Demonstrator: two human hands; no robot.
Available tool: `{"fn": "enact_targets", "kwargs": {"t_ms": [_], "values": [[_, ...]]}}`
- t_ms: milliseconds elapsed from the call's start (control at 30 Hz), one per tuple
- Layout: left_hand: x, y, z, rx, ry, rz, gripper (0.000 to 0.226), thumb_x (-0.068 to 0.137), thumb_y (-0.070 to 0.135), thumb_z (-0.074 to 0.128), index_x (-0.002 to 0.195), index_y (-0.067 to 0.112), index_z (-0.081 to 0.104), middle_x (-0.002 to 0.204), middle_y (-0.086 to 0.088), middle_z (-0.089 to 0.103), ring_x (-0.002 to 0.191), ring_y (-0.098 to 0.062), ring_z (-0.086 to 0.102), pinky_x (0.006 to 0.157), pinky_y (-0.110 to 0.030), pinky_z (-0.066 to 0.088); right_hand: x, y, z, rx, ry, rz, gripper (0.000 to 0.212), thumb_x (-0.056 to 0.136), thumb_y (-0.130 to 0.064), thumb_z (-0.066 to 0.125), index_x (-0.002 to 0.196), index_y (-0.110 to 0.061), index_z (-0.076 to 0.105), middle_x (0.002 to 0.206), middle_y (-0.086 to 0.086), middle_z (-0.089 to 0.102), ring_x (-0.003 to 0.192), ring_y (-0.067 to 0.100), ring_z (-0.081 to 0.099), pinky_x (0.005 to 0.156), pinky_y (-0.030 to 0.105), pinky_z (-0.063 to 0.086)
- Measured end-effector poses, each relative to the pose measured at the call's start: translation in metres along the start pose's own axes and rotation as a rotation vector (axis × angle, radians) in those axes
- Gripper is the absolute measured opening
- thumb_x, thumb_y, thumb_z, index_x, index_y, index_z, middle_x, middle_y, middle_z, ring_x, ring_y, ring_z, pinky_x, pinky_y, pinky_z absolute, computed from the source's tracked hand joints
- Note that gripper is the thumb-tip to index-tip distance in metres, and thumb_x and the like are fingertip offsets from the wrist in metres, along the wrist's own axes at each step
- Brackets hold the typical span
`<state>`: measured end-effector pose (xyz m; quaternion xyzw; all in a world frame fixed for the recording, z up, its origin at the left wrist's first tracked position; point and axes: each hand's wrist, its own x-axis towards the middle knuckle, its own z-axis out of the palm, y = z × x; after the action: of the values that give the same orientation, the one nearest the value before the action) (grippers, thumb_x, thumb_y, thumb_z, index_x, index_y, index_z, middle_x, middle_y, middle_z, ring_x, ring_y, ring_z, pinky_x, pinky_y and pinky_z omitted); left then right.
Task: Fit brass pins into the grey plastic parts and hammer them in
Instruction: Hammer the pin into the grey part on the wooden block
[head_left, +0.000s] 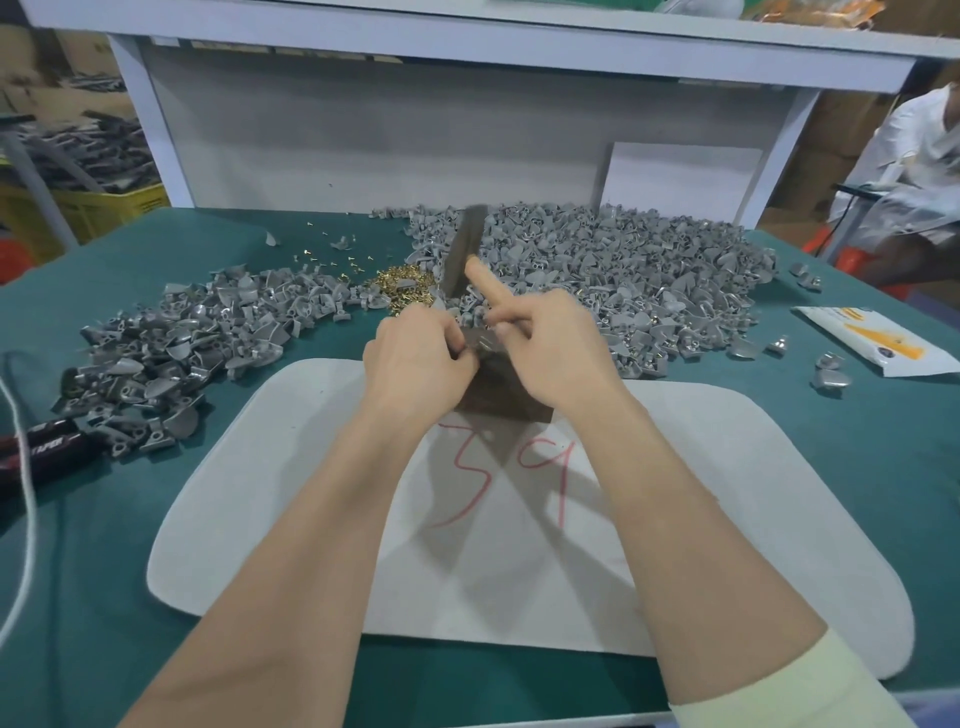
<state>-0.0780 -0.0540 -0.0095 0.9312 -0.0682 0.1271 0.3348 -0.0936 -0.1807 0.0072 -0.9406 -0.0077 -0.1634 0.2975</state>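
My left hand (415, 358) pinches a grey plastic part (480, 343) on top of a dark block (498, 397) at the far edge of the white mat. My right hand (550, 348) grips a flat metal hammer bar (467, 249), index finger stretched along it. The bar is blurred and points up and away over the part. A heap of brass pins (402, 288) lies just beyond my left hand. Large piles of grey plastic parts spread to the right (623, 280) and the left (182, 343).
A white mat (727, 519) with red writing lies on the green table (857, 457). Red and black pliers (41, 447) and a white cord (21, 519) are at the left edge. A printed packet (878, 343) lies right. A person in white (914, 171) sits at back right.
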Motion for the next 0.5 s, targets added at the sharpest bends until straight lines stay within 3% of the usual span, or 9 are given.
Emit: {"fn": "enact_targets", "kwargs": {"t_ms": [100, 167, 267, 500], "values": [[0.001, -0.003, -0.002, -0.015, 0.035, -0.07, 0.014, 0.084, 0.024, 0.063, 0.072, 0.024, 0.057, 0.094, -0.004, 0.066, 0.098, -0.032, 0.057, 0.087, -0.04, 0.048, -0.005, 0.003, -0.014, 0.123, 0.047, -0.052, 0.05, 0.092, -0.003, 0.047, 0.133, -0.031, 0.051, 0.126, -0.006, 0.06, 0.108, 0.001, 0.055, 0.097, 0.02, 0.04], [0.001, -0.003, -0.002, -0.01, 0.034, -0.086, 0.011, 0.084, 0.023, 0.063, 0.074, 0.022, 0.058, 0.095, -0.005, 0.065, 0.098, -0.033, 0.057, 0.087, -0.041, 0.048, -0.007, 0.004, -0.023, 0.043, 0.095, -0.044, 0.051, 0.091, -0.012, 0.052, 0.138, -0.032, 0.043, 0.12, 0.001, 0.062, 0.107, 0.016, 0.057, 0.094, 0.029, 0.044], [0.001, -0.004, -0.001, -0.003, 0.041, -0.09, 0.005, 0.084, 0.023, 0.061, 0.08, 0.02, 0.059, 0.104, -0.006, 0.064, 0.1, -0.033, 0.056, 0.088, -0.041, 0.047, -0.012, 0.002, -0.034, -0.018, 0.095, -0.057, 0.045, 0.09, -0.022, 0.058, 0.133, -0.034, 0.051, 0.11, 0.001, 0.063, 0.101, 0.025, 0.059, 0.091, 0.038, 0.048], [0.003, -0.008, 0.002, -0.019, 0.075, -0.097, 0.005, 0.085, 0.022, 0.059, 0.082, 0.018, 0.059, 0.108, -0.006, 0.063, 0.1, -0.032, 0.056, 0.085, -0.038, 0.046, -0.021, -0.006, -0.045, -0.09, 0.058, -0.09, 0.036, 0.089, -0.023, 0.056, 0.12, -0.042, 0.059, 0.092, -0.01, 0.059, 0.091, 0.021, 0.059, 0.082, 0.035, 0.049]]}}
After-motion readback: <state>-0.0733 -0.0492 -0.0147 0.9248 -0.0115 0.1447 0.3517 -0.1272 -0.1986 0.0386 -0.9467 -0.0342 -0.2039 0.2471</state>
